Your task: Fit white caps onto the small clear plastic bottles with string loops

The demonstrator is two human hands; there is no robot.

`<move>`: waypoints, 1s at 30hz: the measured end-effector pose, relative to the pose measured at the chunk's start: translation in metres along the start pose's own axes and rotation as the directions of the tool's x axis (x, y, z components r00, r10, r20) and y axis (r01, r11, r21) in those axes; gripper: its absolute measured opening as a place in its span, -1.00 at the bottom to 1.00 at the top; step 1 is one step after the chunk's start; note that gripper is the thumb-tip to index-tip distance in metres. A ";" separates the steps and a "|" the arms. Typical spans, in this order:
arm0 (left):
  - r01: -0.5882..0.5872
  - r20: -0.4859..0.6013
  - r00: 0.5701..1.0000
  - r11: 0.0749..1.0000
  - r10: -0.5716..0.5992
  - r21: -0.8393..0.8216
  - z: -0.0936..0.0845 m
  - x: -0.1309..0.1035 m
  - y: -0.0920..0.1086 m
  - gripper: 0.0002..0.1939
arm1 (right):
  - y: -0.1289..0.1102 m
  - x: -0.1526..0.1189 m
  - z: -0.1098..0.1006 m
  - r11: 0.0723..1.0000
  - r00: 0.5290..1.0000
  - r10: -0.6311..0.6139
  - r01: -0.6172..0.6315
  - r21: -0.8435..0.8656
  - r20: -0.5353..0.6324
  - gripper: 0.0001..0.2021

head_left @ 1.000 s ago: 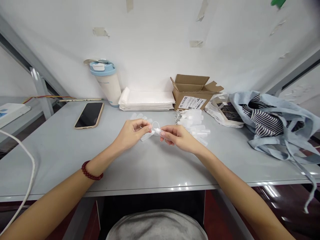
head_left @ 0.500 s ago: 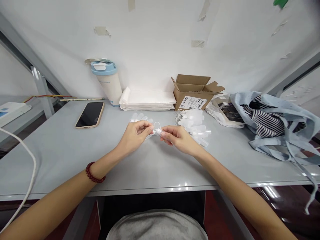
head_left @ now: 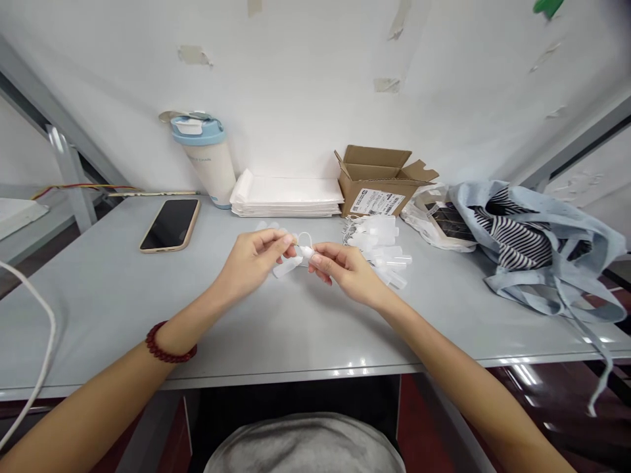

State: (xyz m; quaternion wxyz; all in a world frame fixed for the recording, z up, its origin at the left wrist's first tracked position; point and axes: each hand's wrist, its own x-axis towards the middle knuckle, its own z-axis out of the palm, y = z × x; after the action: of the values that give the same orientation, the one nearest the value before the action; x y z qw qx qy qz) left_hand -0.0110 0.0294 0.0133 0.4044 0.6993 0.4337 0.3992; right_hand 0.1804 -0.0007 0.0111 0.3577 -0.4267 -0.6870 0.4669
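Observation:
Between the fingers of my right hand (head_left: 344,268) is a small white dropper bottle (head_left: 306,252), its pointed tip facing left and most of its body covered by the fingers. A thin white cord (head_left: 306,235) loops up beside the tip. My left hand (head_left: 257,257) is pinched at the cord's left side; the exact spot under the fingertips is hard to see. Just below those fingertips, a translucent bottle (head_left: 287,267) lies on the table, with others partly hidden behind my left hand. To the right, several translucent bottles with cords (head_left: 379,236) lie in a pile.
Along the wall stand a blue-lidded cup (head_left: 204,157), a stack of white envelopes (head_left: 288,196) and an opened cardboard box (head_left: 373,190). A phone (head_left: 170,225) lies at left. A clear plastic bag (head_left: 424,223) and a light blue cloth bag (head_left: 537,243) occupy the right.
My left hand has drawn a little to the left, widening the gap between the hands. The bottle lying below it shows more. The whole view has shifted slightly.

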 end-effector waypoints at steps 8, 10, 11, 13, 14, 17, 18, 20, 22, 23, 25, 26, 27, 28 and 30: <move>0.049 0.006 0.999 0.999 -0.049 -0.017 -0.004 0.002 0.007 -0.80 | -0.002 -0.001 -0.003 1.000 1.000 -0.013 0.013 0.022 -0.009 -0.75; 0.044 0.010 0.999 0.999 -0.045 0.011 -0.002 0.001 0.010 -0.81 | -0.001 -0.001 -0.003 1.000 1.000 -0.011 0.011 0.021 0.000 -0.75; 0.040 0.010 0.999 0.999 -0.041 0.020 -0.001 0.000 0.010 -0.81 | -0.001 -0.001 -0.002 1.000 1.000 -0.008 0.008 0.019 0.002 -0.75; 0.042 0.006 0.999 0.999 -0.042 0.032 0.000 -0.001 0.010 -0.80 | 0.000 -0.001 -0.001 1.000 1.000 0.011 -0.011 0.001 -0.001 -0.75; 0.049 0.005 0.999 0.998 -0.050 0.039 0.001 -0.001 0.009 -0.79 | 0.000 -0.001 -0.001 1.000 1.000 0.024 -0.024 -0.014 -0.005 -0.74; 0.073 0.007 0.997 0.996 -0.074 0.058 0.002 -0.002 0.005 -0.78 | 0.001 -0.001 0.000 0.996 0.998 0.056 -0.057 -0.066 -0.013 -0.74; 0.075 0.011 0.997 0.995 -0.076 0.063 0.003 -0.002 0.004 -0.78 | 0.001 -0.001 0.000 0.995 0.998 0.061 -0.062 -0.078 -0.011 -0.74; 0.072 0.018 0.997 0.995 -0.073 0.071 0.004 -0.003 0.003 -0.78 | 0.001 -0.002 0.000 0.993 0.998 0.066 -0.066 -0.096 -0.006 -0.75; 0.062 0.020 0.998 0.995 -0.064 0.075 0.006 -0.003 0.002 -0.77 | 0.002 -0.002 -0.001 0.992 0.998 0.069 -0.070 -0.106 -0.008 -0.75; 0.057 0.019 0.998 0.995 -0.058 0.076 0.006 -0.003 0.002 -0.77 | 0.002 -0.002 -0.001 0.991 0.997 0.070 -0.071 -0.110 -0.009 -0.75; 0.045 0.016 0.999 0.996 -0.047 0.079 0.007 -0.003 0.001 -0.77 | 0.002 -0.002 -0.001 0.991 0.997 0.071 -0.071 -0.114 -0.010 -0.74; 0.040 0.015 0.999 0.996 -0.042 0.079 0.007 -0.003 0.001 -0.77 | 0.003 -0.002 -0.001 0.991 0.998 0.070 -0.071 -0.115 -0.010 -0.74; 0.036 0.018 0.999 0.996 -0.038 0.078 0.007 -0.003 0.001 -0.77 | 0.003 -0.002 -0.001 0.991 0.998 0.068 -0.069 -0.116 -0.011 -0.74; 0.034 0.024 0.999 0.997 -0.036 0.074 0.007 -0.002 0.001 -0.77 | 0.003 -0.002 -0.001 0.991 0.998 0.065 -0.066 -0.115 -0.011 -0.74; 0.032 0.053 0.998 0.997 -0.036 0.070 0.004 0.000 0.001 -0.78 | 0.004 0.000 -0.001 0.993 0.998 0.057 -0.057 -0.102 -0.002 -0.73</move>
State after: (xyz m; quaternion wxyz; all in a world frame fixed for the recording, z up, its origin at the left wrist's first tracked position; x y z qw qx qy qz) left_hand -0.0071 0.0281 0.0126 0.3982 0.7160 0.4480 0.3578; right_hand 0.1824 0.0000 0.0079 0.3216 -0.4637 -0.6976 0.4415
